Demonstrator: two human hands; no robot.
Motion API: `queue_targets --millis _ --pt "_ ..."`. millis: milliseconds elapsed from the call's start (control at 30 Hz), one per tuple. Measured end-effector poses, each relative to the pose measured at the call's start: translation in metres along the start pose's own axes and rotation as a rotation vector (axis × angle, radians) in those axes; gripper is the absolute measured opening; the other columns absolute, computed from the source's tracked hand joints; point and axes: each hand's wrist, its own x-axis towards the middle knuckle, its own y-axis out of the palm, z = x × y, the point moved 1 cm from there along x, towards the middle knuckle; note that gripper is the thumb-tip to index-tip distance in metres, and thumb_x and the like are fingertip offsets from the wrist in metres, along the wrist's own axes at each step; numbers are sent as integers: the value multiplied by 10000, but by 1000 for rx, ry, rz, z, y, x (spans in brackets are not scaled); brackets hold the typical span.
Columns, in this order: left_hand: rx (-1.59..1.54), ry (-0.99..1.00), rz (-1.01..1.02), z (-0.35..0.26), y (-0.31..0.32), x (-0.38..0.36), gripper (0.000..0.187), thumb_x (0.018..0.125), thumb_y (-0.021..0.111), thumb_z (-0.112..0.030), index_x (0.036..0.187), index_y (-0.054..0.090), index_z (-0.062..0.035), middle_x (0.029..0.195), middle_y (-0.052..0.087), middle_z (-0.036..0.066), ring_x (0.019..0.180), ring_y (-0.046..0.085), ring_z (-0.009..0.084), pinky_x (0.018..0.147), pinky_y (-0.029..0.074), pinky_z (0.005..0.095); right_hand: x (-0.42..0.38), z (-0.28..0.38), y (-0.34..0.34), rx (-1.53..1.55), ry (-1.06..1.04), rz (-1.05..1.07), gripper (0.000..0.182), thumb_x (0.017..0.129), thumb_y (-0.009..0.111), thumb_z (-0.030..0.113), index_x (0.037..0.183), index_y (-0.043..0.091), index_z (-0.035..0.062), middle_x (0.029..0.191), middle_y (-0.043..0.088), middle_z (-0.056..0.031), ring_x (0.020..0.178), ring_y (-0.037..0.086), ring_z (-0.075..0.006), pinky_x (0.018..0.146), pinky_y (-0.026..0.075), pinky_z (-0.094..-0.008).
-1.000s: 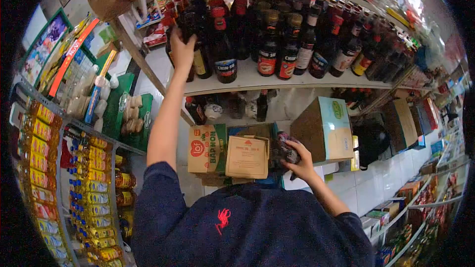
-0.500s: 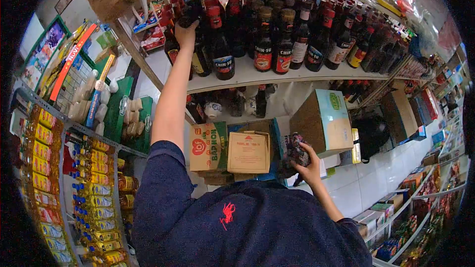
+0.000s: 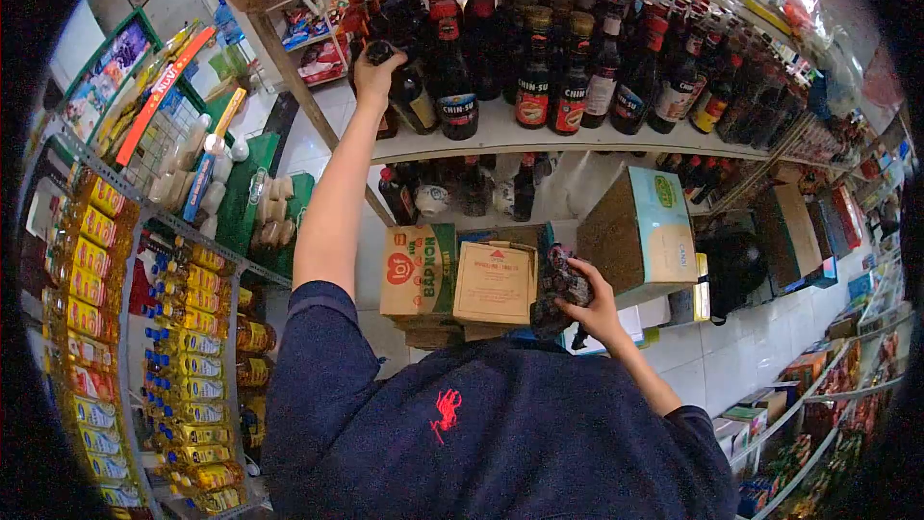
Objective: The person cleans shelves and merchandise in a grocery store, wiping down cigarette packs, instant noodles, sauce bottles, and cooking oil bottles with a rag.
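Observation:
At the left end of the bottle shelf [image 3: 500, 142], my left hand [image 3: 377, 72] is closed round the top of a dark bottle [image 3: 414, 106], which leans slightly. Beside it stands a dark bottle with a blue label [image 3: 458, 111], and farther right are bottles with red labels [image 3: 532, 101]. Low in front of my body, my right hand [image 3: 594, 308] grips a dark crumpled cloth [image 3: 560, 291], held between a small brown carton [image 3: 496, 284] and a taller box [image 3: 640, 231].
A printed carton [image 3: 417, 270] stands on the floor side below the shelf. Racks of yellow oil bottles [image 3: 202, 347] run along the left. A green tray [image 3: 265, 193] holds wrapped goods. More shelving [image 3: 818, 395] lines the lower right.
The view has shifted, so the shelf sits farther right. The bottle under my left hand is now tilted. My right hand and the cloth have moved slightly left, closer to the small carton.

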Motion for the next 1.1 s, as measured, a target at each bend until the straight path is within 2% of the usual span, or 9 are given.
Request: queue_targets --millis 167,500,567,633,733,767,867,1000,1100 --pt "-114 -38 111 -34 -2 -18 157 592 622 45 690 539 -45 675 566 19 640 528 123 625 414 242 5 1 -7 -23 -26 75 612 596 681 49 1158 441 40 1111 496 -128 1047 474 -221 884 364 -311" --pt "-328 -38 317 -124 7 -96 151 682 631 -30 760 502 -17 635 515 45 491 483 133 505 396 248 68 44 -3 155 -81 -159 531 614 691 51 1098 474 30 1070 520 -126 1010 491 -201 885 365 -302" --pt "-520 -16 345 -146 19 -122 240 687 612 -16 872 461 -7 634 509 51 497 485 138 510 407 262 87 55 14 199 -173 -259 470 609 687 51 1043 508 28 1114 490 -139 1047 467 -239 905 351 -325" --pt "-531 7 384 -157 25 -145 334 674 586 1 946 394 -18 629 500 85 489 478 147 503 423 280 103 96 26 -29 -503 -351 460 592 689 70 1016 516 30 1161 449 -157 1078 437 -285 925 329 -351" --pt "-705 -60 415 -169 34 -175 331 625 575 -3 900 393 -31 597 482 93 471 471 151 492 427 289 116 118 53 119 -587 -246 409 618 613 44 1012 511 15 1148 450 -170 1069 442 -300 909 342 -358" --pt "-759 -76 429 -172 35 -182 343 609 591 -1 884 389 -34 574 471 85 468 471 152 488 428 284 118 126 54 143 -623 -213 429 629 564 20 1052 492 7 1074 503 -149 1004 493 -245 867 379 -321" --pt "-822 -27 565 -183 36 -202 368 563 603 45 857 393 -23 574 496 89 496 501 158 490 432 260 120 143 48 545 -281 -31 395 664 527 31 1057 502 9 967 558 -87 892 521 -133 812 399 -264" --pt "-686 -68 624 -196 36 -213 321 577 572 35 846 402 -9 571 510 105 473 494 143 474 424 242 126 140 42 457 -237 256 245 748 495 59 971 565 -15 1028 557 -97 943 521 -171 845 380 -285" --pt "-781 -137 409 -191 36 -208 310 582 538 -3 851 383 -10 534 471 118 408 444 152 445 421 261 105 137 40 280 -632 77 587 682 632 313 1143 454 -4 1182 429 -180 1123 390 -301 941 287 -385"
